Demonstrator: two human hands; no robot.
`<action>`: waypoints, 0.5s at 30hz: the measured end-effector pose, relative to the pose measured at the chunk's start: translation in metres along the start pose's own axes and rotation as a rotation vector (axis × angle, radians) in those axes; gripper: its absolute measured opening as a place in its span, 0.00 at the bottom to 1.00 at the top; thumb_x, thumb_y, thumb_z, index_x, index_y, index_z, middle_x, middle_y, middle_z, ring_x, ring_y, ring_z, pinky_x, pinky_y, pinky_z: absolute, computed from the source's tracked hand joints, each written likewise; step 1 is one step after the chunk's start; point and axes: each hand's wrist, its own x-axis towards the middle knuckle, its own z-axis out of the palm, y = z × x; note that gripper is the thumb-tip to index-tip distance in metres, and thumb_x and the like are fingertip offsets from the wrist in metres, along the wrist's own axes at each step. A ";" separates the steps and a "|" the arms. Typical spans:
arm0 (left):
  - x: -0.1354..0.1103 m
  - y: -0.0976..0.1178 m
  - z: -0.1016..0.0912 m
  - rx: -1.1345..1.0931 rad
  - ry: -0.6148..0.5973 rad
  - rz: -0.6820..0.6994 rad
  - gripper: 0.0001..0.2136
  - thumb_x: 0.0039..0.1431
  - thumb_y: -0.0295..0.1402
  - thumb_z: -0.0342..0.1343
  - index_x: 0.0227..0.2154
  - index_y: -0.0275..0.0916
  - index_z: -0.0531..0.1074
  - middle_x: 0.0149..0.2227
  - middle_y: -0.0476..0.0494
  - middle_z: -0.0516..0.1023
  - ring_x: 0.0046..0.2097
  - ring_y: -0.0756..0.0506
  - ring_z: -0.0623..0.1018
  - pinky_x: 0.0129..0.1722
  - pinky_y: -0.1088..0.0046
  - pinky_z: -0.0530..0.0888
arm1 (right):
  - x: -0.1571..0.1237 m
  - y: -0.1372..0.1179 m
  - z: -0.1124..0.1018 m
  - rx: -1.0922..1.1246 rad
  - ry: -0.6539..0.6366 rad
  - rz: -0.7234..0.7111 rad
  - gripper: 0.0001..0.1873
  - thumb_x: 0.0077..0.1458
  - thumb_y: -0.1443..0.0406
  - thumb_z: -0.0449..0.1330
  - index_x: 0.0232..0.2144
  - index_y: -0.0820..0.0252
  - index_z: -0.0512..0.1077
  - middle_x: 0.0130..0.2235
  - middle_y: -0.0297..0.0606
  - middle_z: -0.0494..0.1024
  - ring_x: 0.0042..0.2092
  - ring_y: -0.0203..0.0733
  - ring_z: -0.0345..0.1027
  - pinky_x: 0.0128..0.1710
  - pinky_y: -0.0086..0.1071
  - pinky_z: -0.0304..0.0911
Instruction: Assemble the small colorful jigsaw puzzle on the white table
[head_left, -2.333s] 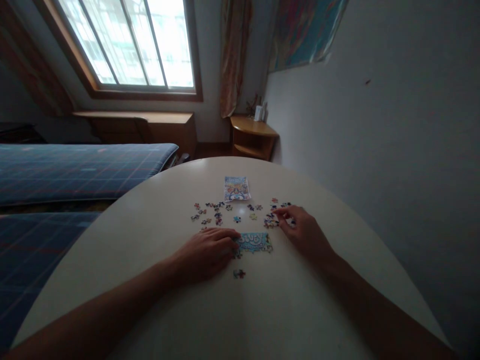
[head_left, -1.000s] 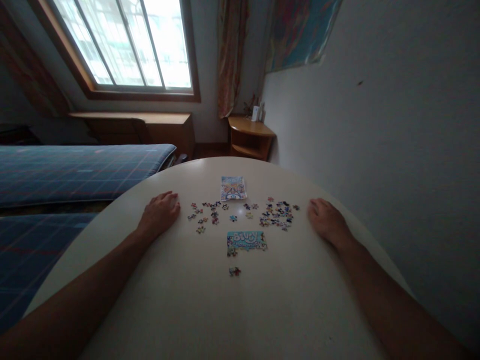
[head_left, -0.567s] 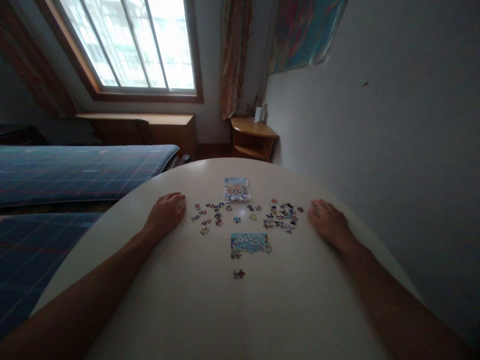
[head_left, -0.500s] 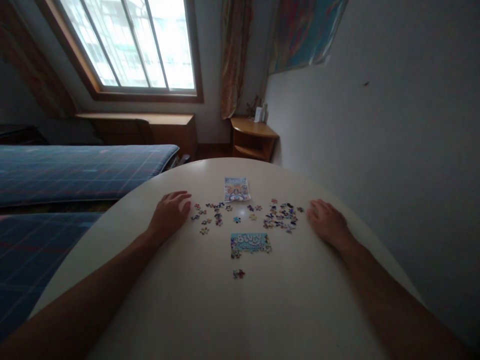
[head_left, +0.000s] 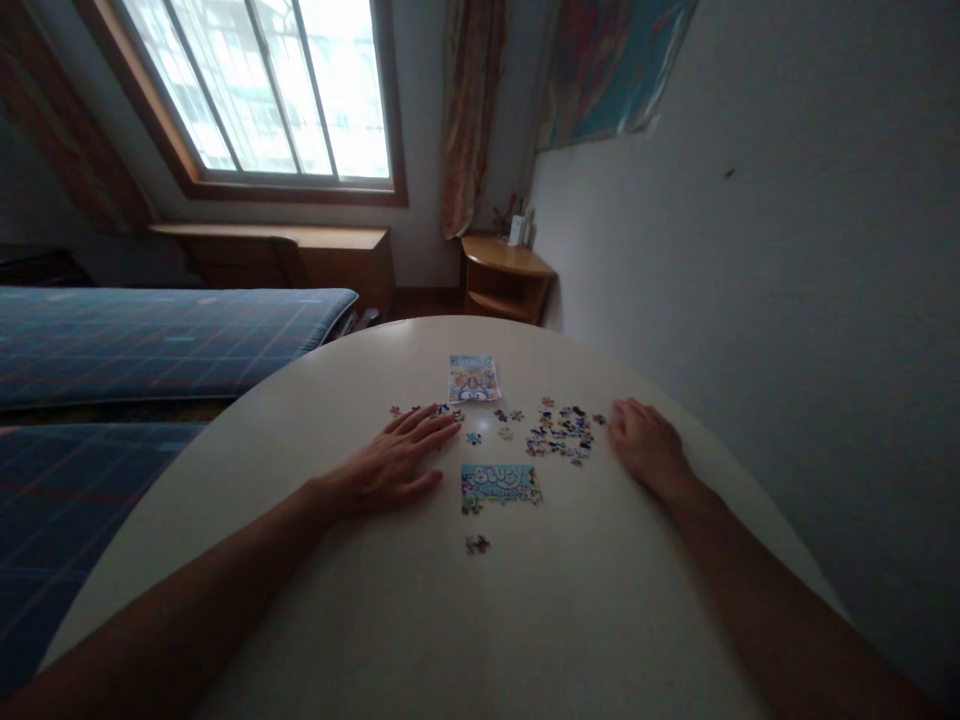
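Note:
My left hand (head_left: 401,460) lies flat with its fingers spread over loose jigsaw pieces (head_left: 448,411) on the left, hiding most of them. To the right of its thumb is a joined strip of puzzle (head_left: 500,482) with the lettering "BLUEY". A small joined cluster of pieces (head_left: 477,544) lies below that strip. My right hand (head_left: 646,442) rests on the table, fingers loosely bent and seemingly holding nothing, beside a heap of jigsaw pieces (head_left: 562,435). A blue piece (head_left: 473,439) and a yellowish piece (head_left: 505,434) sit between the two groups.
All this is on a round white table (head_left: 525,620). A printed picture sheet (head_left: 473,379) lies behind the pieces. Beds with blue plaid mattresses (head_left: 150,345) stand at the left, a wall (head_left: 787,300) at the right. A corner shelf (head_left: 510,254) is beyond the table.
My left hand has moved right from beside the left-hand pieces and flattened out over them, covering most. The right hand has hardly moved.

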 end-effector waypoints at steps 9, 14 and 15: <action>-0.001 0.010 -0.009 0.026 0.109 0.108 0.26 0.63 0.37 0.54 0.63 0.45 0.60 0.61 0.40 0.68 0.66 0.36 0.62 0.65 0.50 0.59 | 0.000 0.005 -0.001 0.011 -0.040 -0.025 0.25 0.63 0.62 0.45 0.56 0.65 0.70 0.60 0.52 0.71 0.61 0.54 0.62 0.60 0.48 0.57; -0.007 0.012 -0.012 -0.011 0.182 0.305 0.15 0.61 0.33 0.54 0.50 0.45 0.72 0.48 0.42 0.77 0.54 0.40 0.74 0.57 0.54 0.70 | 0.001 0.010 0.000 0.004 -0.040 -0.060 0.25 0.64 0.61 0.45 0.56 0.65 0.70 0.60 0.51 0.71 0.61 0.52 0.62 0.62 0.46 0.55; -0.009 0.015 -0.013 -0.025 0.184 0.331 0.13 0.60 0.32 0.54 0.48 0.44 0.73 0.45 0.42 0.77 0.51 0.40 0.76 0.55 0.56 0.72 | 0.001 0.011 0.000 0.002 -0.042 -0.070 0.25 0.63 0.61 0.45 0.56 0.65 0.70 0.60 0.51 0.71 0.61 0.52 0.62 0.63 0.46 0.55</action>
